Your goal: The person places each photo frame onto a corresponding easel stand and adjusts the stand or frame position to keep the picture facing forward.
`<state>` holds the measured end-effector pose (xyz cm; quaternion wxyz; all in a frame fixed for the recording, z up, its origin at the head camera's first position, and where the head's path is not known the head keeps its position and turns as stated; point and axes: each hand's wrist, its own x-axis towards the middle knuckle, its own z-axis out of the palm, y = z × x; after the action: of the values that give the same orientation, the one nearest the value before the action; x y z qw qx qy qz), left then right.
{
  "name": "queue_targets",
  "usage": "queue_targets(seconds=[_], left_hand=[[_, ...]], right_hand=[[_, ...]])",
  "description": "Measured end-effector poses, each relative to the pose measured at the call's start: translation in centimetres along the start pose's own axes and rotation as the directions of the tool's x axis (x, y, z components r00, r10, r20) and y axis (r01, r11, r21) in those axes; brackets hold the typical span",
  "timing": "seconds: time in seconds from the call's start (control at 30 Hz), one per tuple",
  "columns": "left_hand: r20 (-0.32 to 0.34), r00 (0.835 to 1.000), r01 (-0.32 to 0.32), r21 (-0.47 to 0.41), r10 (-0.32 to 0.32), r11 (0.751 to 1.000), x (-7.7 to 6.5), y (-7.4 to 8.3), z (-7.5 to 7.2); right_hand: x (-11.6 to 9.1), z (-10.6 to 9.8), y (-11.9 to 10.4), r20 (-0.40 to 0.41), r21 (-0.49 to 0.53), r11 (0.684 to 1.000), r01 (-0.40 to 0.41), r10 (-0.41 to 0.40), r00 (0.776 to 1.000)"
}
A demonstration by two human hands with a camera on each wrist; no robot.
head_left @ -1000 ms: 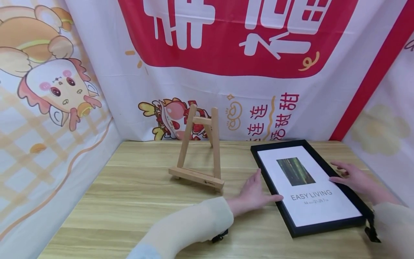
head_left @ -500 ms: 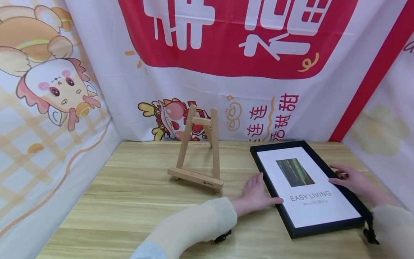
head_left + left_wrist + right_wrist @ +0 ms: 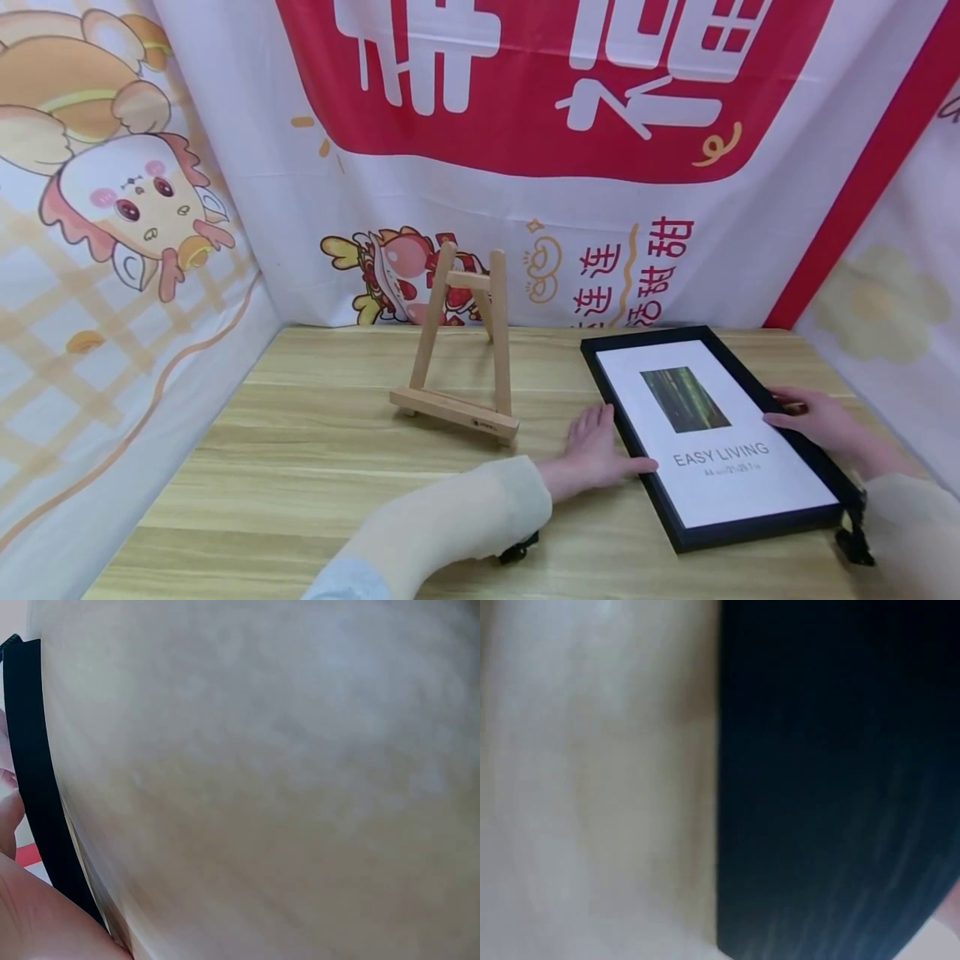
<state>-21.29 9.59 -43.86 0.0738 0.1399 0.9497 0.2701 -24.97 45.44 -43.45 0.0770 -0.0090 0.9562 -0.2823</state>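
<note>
Black-framed rectangular picture (image 3: pixel 718 438) lies on pale wood-grain worktop (image 3: pixel 315 475), right of light-wood tabletop easel (image 3: pixel 450 410). Left hand (image 3: pixel 592 460), fingers fairly straight, touches side nearer easel; right hand (image 3: pixel 819 422) grips side farther from easel, probably balancing both edges.

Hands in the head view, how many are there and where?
2: the left hand at the left edge of the black picture frame, and the right hand at its right edge. No other hand shows, and none seems hidden.
</note>
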Motion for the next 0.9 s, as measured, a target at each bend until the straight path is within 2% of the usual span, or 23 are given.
queue_targets(seconds=[0.13,0.3,0.4,0.67,0.9], left_hand=[[0.001,1.0,0.004,-0.006,-0.004,1.0,0.0,0.1,0.2],[0.012,1.0,0.021,-0.029,-0.021,0.999,0.0,0.1,0.3],[0.015,1.0,0.025,-0.056,-0.024,0.998,-0.1,0.1,0.3],[0.025,1.0,0.014,-0.101,-0.012,0.995,0.0,-0.1,-0.1],[0.029,0.999,0.043,-0.225,-0.038,0.973,0.1,-0.3,-0.3]], right_hand=[[-0.1,0.1,0.0,0.014,0.05,0.999,-0.021,0.021,1.0],[-0.3,0.2,0.1,0.055,0.135,0.987,-0.09,0.083,0.995],[-0.3,0.2,0.0,0.047,0.173,0.98,-0.098,0.091,0.995],[-0.5,0.1,-0.5,0.021,0.203,0.976,-0.081,0.078,0.997],[-0.8,-0.2,-1.2,-0.074,0.182,0.983,-0.009,0.022,0.997]])
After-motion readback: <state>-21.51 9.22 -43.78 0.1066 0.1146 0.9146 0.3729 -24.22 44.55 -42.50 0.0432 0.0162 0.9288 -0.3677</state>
